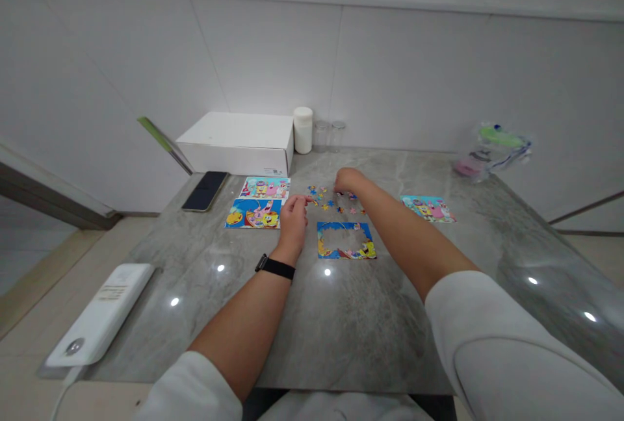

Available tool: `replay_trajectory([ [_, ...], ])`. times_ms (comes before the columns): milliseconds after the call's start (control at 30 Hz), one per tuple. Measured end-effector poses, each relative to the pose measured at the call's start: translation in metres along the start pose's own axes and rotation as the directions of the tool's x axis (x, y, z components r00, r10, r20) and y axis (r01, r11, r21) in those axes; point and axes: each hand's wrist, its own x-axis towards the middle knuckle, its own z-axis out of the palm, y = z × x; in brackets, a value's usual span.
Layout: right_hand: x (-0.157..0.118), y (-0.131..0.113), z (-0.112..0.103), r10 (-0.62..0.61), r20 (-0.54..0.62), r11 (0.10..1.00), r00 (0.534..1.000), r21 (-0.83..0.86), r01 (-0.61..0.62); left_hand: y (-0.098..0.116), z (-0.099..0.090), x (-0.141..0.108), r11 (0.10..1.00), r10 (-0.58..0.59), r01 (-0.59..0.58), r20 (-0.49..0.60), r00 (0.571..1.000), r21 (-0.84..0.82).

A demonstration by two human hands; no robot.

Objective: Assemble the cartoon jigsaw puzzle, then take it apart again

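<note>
Your table point(370, 330) carries a white box point(234, 138) at the back left. Nearer you lies the puzzle frame point(336, 255), its border whole and grey tabletop showing through its middle; the inside looks not yet laid in. Your left hand point(293, 216) is loosely curled, index finger out beside the pieces point(330, 203); your right hand point(348, 180) bends down at their far side. Whether either grips one, you can't tell. The pieces lie scattered beyond the frame.

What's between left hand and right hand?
Loose puzzle pieces, scattered on the grey table between the left hand and right hand. Head view shows it; whether either hand grips one, can't tell.
</note>
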Motion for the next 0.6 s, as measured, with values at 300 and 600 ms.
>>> replay_trajectory([
  [300,-0.011,0.001,0.0,-0.076,-0.018,0.99,0.997,0.117,0.078,-0.006,-0.003,0.004,0.999,0.031,-0.031,0.013,0.999,-0.014],
  [600,-0.083,0.019,-0.016,-0.143,-0.304,0.852,0.942,0.447,0.273,-0.006,-0.001,0.0,0.992,0.077,-0.081,0.041,0.996,0.102],
])
